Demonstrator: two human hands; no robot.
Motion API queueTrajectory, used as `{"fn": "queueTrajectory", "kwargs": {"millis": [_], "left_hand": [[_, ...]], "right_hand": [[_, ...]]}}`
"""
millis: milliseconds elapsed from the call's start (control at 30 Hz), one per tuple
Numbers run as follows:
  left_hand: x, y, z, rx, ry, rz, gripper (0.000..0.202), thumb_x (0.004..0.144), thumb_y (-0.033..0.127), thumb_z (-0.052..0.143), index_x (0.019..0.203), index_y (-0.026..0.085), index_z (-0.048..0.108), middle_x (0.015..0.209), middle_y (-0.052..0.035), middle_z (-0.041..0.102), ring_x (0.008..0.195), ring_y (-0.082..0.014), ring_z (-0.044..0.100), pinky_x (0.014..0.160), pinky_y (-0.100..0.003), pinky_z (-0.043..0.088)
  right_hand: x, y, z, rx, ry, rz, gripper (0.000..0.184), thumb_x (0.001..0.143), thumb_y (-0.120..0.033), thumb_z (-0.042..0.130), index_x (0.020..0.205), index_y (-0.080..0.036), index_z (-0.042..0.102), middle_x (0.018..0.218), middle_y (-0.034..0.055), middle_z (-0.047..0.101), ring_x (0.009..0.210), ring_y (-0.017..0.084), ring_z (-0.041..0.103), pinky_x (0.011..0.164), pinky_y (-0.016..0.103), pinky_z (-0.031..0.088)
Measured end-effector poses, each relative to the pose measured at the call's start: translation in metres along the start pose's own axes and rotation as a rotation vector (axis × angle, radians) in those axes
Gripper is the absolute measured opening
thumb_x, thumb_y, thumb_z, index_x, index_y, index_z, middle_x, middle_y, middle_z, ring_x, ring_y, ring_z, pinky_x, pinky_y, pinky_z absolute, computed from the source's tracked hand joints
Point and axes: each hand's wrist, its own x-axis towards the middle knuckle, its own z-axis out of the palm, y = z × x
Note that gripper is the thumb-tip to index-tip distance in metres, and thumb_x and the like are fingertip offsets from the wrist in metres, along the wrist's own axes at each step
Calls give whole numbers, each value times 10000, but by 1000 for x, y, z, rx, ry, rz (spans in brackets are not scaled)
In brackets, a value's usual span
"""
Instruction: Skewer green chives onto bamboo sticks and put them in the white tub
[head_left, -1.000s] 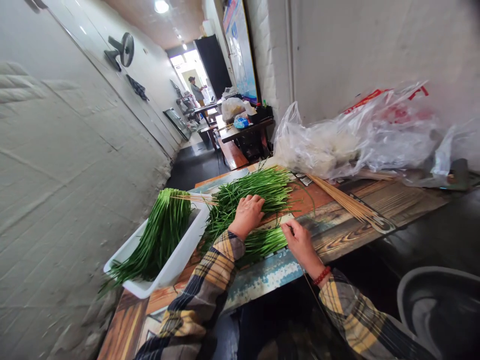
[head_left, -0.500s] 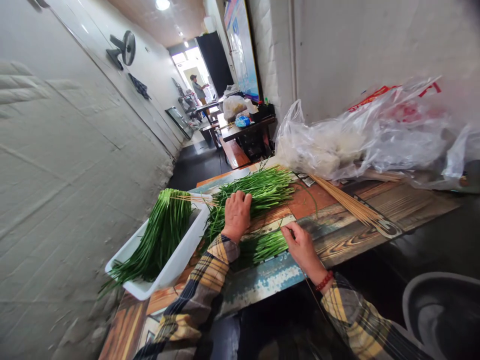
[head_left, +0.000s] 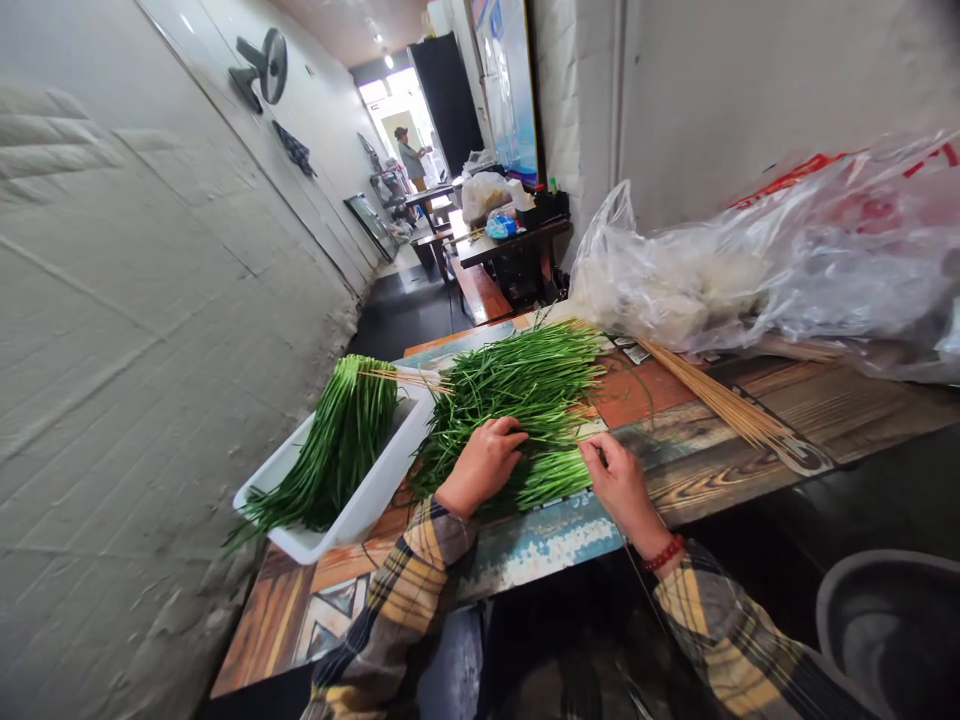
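A spread of garlic chives (head_left: 517, 375) lies on the wood-patterned table, pale stem ends towards the right. My left hand (head_left: 487, 465) rests on the near part of it, fingers curled down around some leaves, their tips partly hidden. At the stem ends of a separate near row of garlic chives (head_left: 553, 478), my right hand (head_left: 619, 485) pinches thumb and forefinger together; the stem between them is hardly visible. To the left, a white plastic tray (head_left: 375, 505) holds skewered garlic chives (head_left: 341, 450), their leaves hanging over its near end. Bamboo skewers (head_left: 397, 376) stick out across the tray's rim.
Loose bamboo skewers (head_left: 712, 405) lie on the table (head_left: 795, 400) at right. Behind them sit clear plastic bags (head_left: 690, 285). A dark basin (head_left: 885, 620) stands low at right. A white wall (head_left: 150, 350) runs along the left. Far back, a person (head_left: 410, 160) stands near the doorway.
My left hand has come nearer to me, from the far chives down to the near part. My right hand stays at the stem ends. The whole view has shifted slightly.
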Motion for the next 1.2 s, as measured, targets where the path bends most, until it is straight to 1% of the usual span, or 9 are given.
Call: {"fn": "queueTrajectory", "kwargs": {"millis": [133, 233, 400, 467, 667, 867, 967, 1100, 1200], "left_hand": [[-19, 2, 6, 31, 38, 21, 287, 904, 143, 434, 1047, 191, 677, 1141, -101, 570, 1009, -204, 543, 907, -369, 470], [-27, -4, 9, 2, 73, 1, 282, 890, 115, 434, 1040, 185, 663, 1061, -93, 588, 964, -197, 553, 861, -359, 490], [-19, -9, 6, -125, 301, -85, 233, 819, 67, 513, 1001, 152, 630, 1098, -101, 571, 1020, -202, 540, 900, -349, 472], [-11, -7, 4, -173, 346, -107, 175, 817, 85, 535, 946, 150, 633, 1034, -91, 587, 973, -196, 550, 869, -336, 474], [4, 3, 8, -248, 288, -65, 127, 837, 127, 538, 882, 162, 652, 904, -59, 617, 865, -173, 565, 804, -299, 461], [0, 1, 11, -146, 140, 18, 134, 837, 139, 543, 826, 171, 673, 836, -47, 629, 817, -170, 560, 790, -303, 429], [2, 7, 13, -52, 94, 39, 120, 838, 196, 564, 832, 190, 683, 847, -52, 630, 852, -194, 545, 772, -324, 410], [12, 19, 18, 46, 58, 50, 118, 825, 241, 587, 788, 184, 683, 839, -74, 618, 890, -226, 527, 773, -357, 389], [19, 22, 22, -22, 90, 30, 154, 836, 209, 565, 737, 178, 680, 822, -75, 620, 876, -216, 534, 786, -358, 391]], "right_hand": [[-1, 2, 0, -23, 12, 1, 317, 912, -420, 426, 781, -182, 590, 659, 7, 606, 604, 160, 545, 590, 260, 366], [-1, 4, 1, -13, 20, -1, 319, 910, -427, 431, 795, -181, 598, 675, 14, 623, 627, 170, 566, 605, 265, 378], [-4, 6, 1, -1, 17, -17, 328, 910, -441, 435, 798, -182, 601, 696, 18, 628, 631, 170, 568, 605, 267, 390], [-5, 5, 0, -3, 6, -32, 333, 910, -451, 437, 789, -184, 595, 681, 12, 614, 618, 165, 558, 592, 264, 386], [-14, 1, -2, -38, 5, -43, 316, 907, -441, 444, 787, -187, 587, 661, 0, 589, 587, 151, 539, 573, 259, 393], [-27, -2, -4, -67, -34, 11, 300, 910, -439, 430, 791, -201, 570, 586, -19, 535, 528, 148, 537, 503, 244, 377], [-28, -4, -4, -87, -41, 12, 299, 911, -440, 426, 797, -203, 568, 580, -19, 539, 526, 151, 546, 505, 244, 379], [-26, -6, -4, -115, -26, 7, 307, 908, -437, 421, 775, -203, 568, 595, -11, 551, 531, 151, 549, 504, 243, 380], [-25, -7, -3, -140, -17, -14, 306, 911, -423, 414, 766, -203, 570, 612, -3, 571, 549, 151, 554, 515, 242, 385]]}}
